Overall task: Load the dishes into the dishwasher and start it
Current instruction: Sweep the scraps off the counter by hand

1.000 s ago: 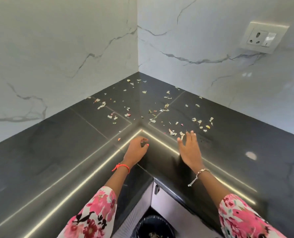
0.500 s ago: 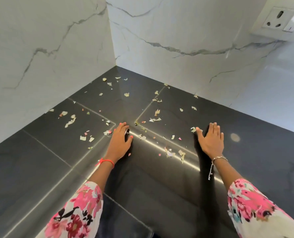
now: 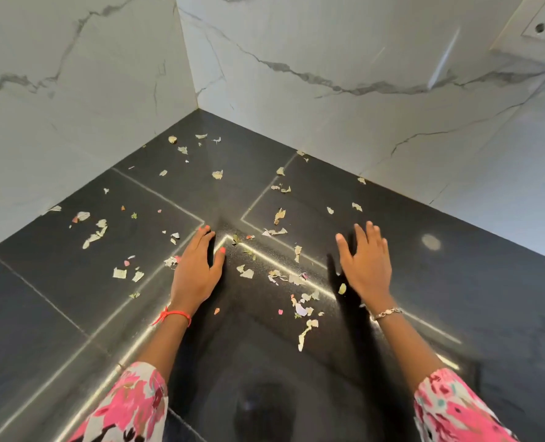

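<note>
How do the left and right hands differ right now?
The left hand lies flatter on the dark countertop, fingers close together; the right hand has its fingers spread and looks slightly lifted. The left wrist carries a red thread, the right wrist a metal bracelet. Both are open, holding nothing, with scraps between them.

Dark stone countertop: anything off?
Yes. Small torn pale scraps litter the dark stone countertop from the corner outward. Left hand and right hand lie open among them, holding nothing. No dishes or dishwasher visible.
</note>
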The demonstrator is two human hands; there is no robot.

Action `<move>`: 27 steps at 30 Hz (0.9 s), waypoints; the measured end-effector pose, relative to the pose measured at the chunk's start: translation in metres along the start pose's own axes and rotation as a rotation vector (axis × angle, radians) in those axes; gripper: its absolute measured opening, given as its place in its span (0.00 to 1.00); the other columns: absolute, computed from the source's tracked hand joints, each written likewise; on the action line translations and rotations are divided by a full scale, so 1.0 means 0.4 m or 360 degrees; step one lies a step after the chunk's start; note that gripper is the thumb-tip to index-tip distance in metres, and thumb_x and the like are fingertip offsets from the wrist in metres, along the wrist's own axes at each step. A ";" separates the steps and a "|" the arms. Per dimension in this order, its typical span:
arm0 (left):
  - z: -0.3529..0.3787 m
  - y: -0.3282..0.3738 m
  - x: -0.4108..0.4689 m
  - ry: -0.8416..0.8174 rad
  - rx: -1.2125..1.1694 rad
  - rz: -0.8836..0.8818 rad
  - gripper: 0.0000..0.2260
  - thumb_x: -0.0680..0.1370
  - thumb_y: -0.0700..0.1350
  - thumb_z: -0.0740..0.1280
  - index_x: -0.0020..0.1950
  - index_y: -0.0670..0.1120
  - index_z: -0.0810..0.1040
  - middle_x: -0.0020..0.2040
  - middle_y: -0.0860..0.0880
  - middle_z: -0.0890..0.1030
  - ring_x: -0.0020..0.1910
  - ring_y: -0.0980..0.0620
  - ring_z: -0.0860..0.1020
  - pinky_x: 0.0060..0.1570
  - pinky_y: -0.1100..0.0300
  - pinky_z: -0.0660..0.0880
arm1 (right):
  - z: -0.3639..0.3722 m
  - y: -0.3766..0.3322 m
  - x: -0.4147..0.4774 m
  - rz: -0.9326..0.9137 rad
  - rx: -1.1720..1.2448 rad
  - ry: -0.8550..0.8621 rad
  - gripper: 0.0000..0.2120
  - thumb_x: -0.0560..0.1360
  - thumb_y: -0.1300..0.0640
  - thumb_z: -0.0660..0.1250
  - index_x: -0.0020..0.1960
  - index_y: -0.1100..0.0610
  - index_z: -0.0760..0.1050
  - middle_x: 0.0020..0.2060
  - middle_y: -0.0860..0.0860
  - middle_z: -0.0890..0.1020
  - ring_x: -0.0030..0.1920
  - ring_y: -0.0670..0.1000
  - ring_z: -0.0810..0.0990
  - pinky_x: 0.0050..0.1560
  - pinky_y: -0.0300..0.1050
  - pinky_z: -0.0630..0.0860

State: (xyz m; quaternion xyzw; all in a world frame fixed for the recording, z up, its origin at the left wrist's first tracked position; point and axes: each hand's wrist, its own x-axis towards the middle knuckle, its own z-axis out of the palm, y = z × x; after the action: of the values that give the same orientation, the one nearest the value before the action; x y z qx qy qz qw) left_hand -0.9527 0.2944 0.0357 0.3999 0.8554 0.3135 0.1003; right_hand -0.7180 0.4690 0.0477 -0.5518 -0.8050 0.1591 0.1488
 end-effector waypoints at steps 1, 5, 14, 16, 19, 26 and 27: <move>-0.002 0.000 -0.001 -0.0003 0.0006 -0.0003 0.21 0.80 0.51 0.58 0.71 0.46 0.66 0.74 0.53 0.62 0.74 0.56 0.57 0.69 0.48 0.56 | 0.015 0.011 -0.010 0.0062 -0.0088 -0.0095 0.34 0.77 0.36 0.48 0.75 0.58 0.55 0.76 0.56 0.52 0.76 0.53 0.47 0.75 0.49 0.43; -0.001 0.003 -0.003 -0.0014 0.0013 -0.0023 0.20 0.80 0.51 0.58 0.71 0.47 0.66 0.74 0.54 0.62 0.73 0.55 0.60 0.69 0.46 0.57 | 0.078 -0.042 -0.110 -0.0087 -0.0256 -0.0201 0.40 0.76 0.33 0.37 0.75 0.61 0.38 0.74 0.57 0.38 0.74 0.54 0.35 0.74 0.49 0.36; -0.013 0.001 0.045 0.0158 -0.0154 -0.0018 0.12 0.78 0.45 0.62 0.60 0.43 0.77 0.62 0.50 0.75 0.62 0.50 0.72 0.59 0.61 0.66 | 0.004 -0.095 0.096 -0.0392 0.0398 -0.0223 0.27 0.80 0.43 0.50 0.75 0.56 0.57 0.75 0.49 0.53 0.75 0.46 0.49 0.71 0.40 0.44; -0.018 0.006 0.082 0.0111 -0.0092 0.0012 0.13 0.78 0.45 0.63 0.61 0.42 0.76 0.63 0.49 0.75 0.63 0.49 0.72 0.60 0.60 0.65 | -0.004 -0.020 0.232 -0.0300 0.0174 -0.0240 0.30 0.80 0.43 0.50 0.75 0.59 0.53 0.76 0.53 0.52 0.76 0.50 0.49 0.74 0.45 0.44; -0.005 -0.002 0.147 -0.0027 -0.0008 0.0069 0.18 0.78 0.47 0.62 0.67 0.44 0.71 0.69 0.50 0.69 0.69 0.51 0.66 0.68 0.55 0.63 | 0.010 0.055 0.370 -0.0212 -0.0069 -0.0281 0.31 0.80 0.43 0.50 0.75 0.61 0.52 0.75 0.56 0.53 0.76 0.53 0.50 0.75 0.53 0.47; 0.018 -0.015 0.194 0.0019 0.0077 0.0094 0.18 0.78 0.48 0.61 0.68 0.45 0.69 0.68 0.53 0.68 0.67 0.53 0.67 0.63 0.57 0.66 | 0.042 0.006 0.274 -0.0585 0.0032 -0.0393 0.30 0.79 0.43 0.50 0.75 0.58 0.54 0.75 0.52 0.55 0.75 0.49 0.50 0.75 0.45 0.45; 0.020 -0.017 0.195 0.0026 0.0063 0.0087 0.18 0.79 0.48 0.61 0.68 0.46 0.69 0.68 0.53 0.68 0.67 0.53 0.67 0.63 0.57 0.66 | 0.042 -0.014 0.247 -0.0712 0.0153 -0.0482 0.28 0.79 0.43 0.51 0.75 0.55 0.55 0.75 0.48 0.56 0.75 0.45 0.50 0.74 0.43 0.45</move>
State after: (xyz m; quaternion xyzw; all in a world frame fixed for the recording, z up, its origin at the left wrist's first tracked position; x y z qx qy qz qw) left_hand -1.0049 0.3529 0.0316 0.4225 0.8509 0.3025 0.0769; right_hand -0.7639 0.5579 0.0412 -0.3224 -0.9115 0.2411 0.0842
